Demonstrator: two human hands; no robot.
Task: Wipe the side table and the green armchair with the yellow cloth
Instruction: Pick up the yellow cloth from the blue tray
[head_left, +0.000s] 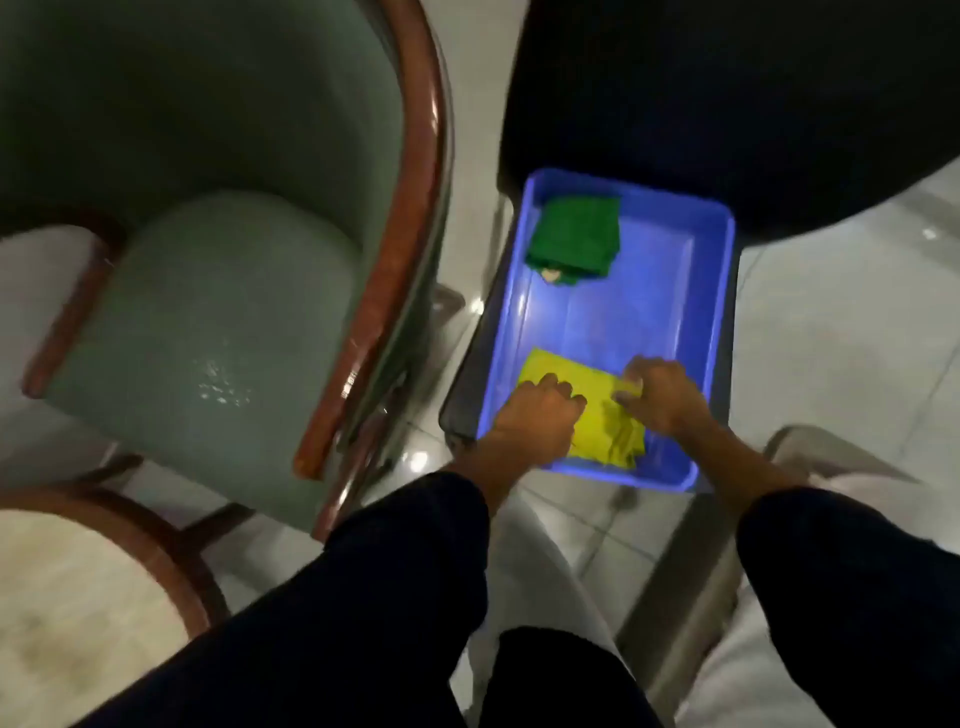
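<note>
The yellow cloth (605, 415) lies folded in the near end of a blue plastic tray (717, 291). My left hand (540, 415) presses on its left part, fingers curled over the fabric. My right hand (660, 392) pinches its right edge between thumb and fingers. The green armchair (218, 312) with a reddish wooden frame stands to the left of the tray. At the bottom left shows the round side table (67, 613) with a light top and a wooden rim.
A folded green cloth (576, 236) lies at the tray's far end. A dark round seat or table (753, 93) looms behind the tray. The floor (831, 338) is pale glossy tile. A light-coloured chair (810, 675) stands at the right.
</note>
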